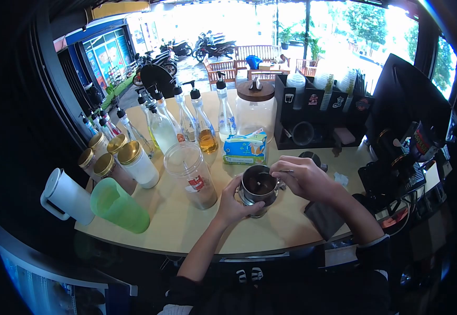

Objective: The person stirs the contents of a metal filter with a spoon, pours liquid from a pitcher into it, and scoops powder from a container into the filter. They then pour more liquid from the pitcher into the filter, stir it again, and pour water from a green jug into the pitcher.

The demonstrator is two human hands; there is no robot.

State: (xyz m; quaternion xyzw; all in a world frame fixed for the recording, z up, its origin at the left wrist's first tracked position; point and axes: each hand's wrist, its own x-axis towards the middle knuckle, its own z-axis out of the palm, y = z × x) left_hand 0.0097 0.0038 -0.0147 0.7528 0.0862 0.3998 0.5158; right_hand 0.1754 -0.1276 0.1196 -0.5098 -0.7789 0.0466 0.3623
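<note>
My left hand [235,206] is wrapped around the side of a small metal coffee dripper [259,195], which has a wide flange near its base. Dark brown contents show inside it. In the fingers of my right hand [306,177] is a thin metal spoon [286,171], its lower end over or in the dripper's mouth. What stands under the dripper is mostly hidden. Left of my left hand is a tall clear plastic cup [190,173] with a red label and something brown at the bottom. Behind the dripper lies a blue and green packet [245,149].
Several pump bottles [205,126] and gold-lidded jars [139,165] line the left side. A green pitcher [121,207] and a white jug [68,197] stand near the left edge. A black organizer [312,118], dark cloth [325,219] and monitor [412,105] are at right.
</note>
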